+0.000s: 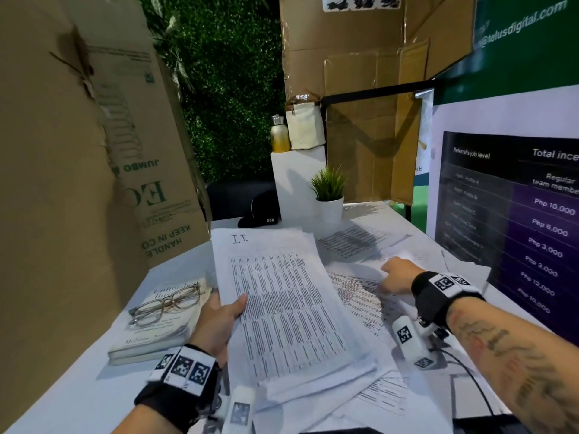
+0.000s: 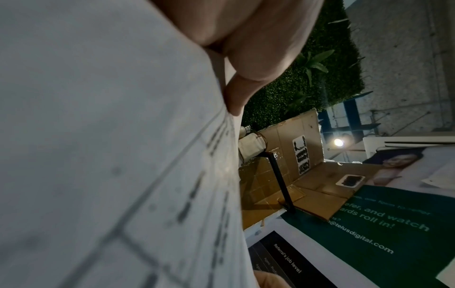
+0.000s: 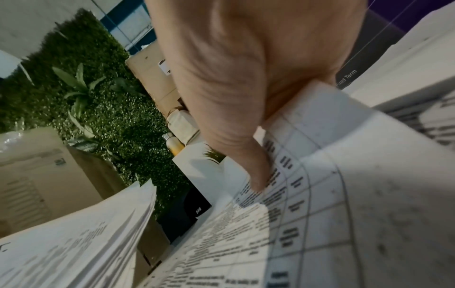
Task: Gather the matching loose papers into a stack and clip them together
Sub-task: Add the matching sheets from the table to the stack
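A thick stack of printed sheets [image 1: 282, 302], its top page marked "I.T.", is lifted at a tilt over the white table [image 1: 78, 396]. My left hand [image 1: 232, 308] grips the stack's left edge, thumb on top and fingers hidden underneath. The left wrist view shows the stack [image 2: 110, 155] close up against that thumb [image 2: 246, 58]. More loose printed sheets [image 1: 360, 296] lie spread to the right. My right hand [image 1: 388, 272] reaches over them and pinches one gridded sheet [image 3: 332, 194] between thumb [image 3: 246, 155] and fingers, and its edge curls up.
A book [image 1: 150, 336] with eyeglasses [image 1: 169, 303] on it lies left of the stack. Behind are a black cap [image 1: 261, 211], a potted plant [image 1: 329, 195] and a bottle [image 1: 279, 134]. Cardboard [image 1: 78, 151] walls the left; a poster board [image 1: 517, 214] the right.
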The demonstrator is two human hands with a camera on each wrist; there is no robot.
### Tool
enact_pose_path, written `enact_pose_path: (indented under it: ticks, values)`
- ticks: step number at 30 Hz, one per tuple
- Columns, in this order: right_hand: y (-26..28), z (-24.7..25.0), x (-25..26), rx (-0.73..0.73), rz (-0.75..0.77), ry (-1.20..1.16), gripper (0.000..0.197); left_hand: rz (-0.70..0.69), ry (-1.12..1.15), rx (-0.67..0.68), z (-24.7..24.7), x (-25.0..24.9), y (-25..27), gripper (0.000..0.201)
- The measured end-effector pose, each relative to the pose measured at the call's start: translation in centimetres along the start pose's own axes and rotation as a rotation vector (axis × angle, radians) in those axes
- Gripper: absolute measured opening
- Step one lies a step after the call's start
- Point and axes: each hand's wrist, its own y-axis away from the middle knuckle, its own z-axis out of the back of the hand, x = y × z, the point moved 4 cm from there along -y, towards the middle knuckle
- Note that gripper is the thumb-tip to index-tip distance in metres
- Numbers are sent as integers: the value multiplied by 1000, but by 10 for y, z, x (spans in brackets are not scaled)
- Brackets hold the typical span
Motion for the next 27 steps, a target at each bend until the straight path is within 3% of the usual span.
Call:
enact_pose_path:
  ticks: [1, 5, 7, 9, 12, 15, 17, 19, 20, 23, 25, 27]
  values:
    - [0, 2, 0, -38, 45, -79, 6, -45, 8, -11, 0, -4, 1, 28]
    - [16, 13, -3, -147, 104, -782, 13, -168, 136, -66, 0, -22, 4, 44]
    - [30, 14, 1, -104, 82, -1113, 24, -131, 246, -75, 1, -26, 0, 32]
    - [45, 14, 11, -26, 86, -1300, 23, -55, 294, -62, -1, -25, -7, 29]
    - [64, 14, 32, 97, 122, -1365, 20, -37, 263, -48, -6, -20, -14, 44]
    - [74, 9, 49, 142, 104, -1233, 19, -37, 221, -36, -3, -3, -29, 67]
    - [75, 3, 52, 220, 77, -1175, 36, -38, 164, -17, -6, -2, -27, 78]
    - [76, -1, 55, 328, 76, -1181, 62, -94, 166, -45, -15, -16, -8, 53]
    - [77, 0, 57, 341, 116, -1156, 65, -140, 156, -63, -20, -26, 3, 38]
    - [83, 18, 67, 232, 285, -1104, 46, -355, 64, -98, -35, -58, 27, 19]
    - [85, 37, 74, 93, 364, -1087, 35, -515, -62, -173, -41, -83, 37, 27]
    - [89, 53, 81, 19, 420, -1138, 31, -667, -134, -194, -49, -102, 51, 47]
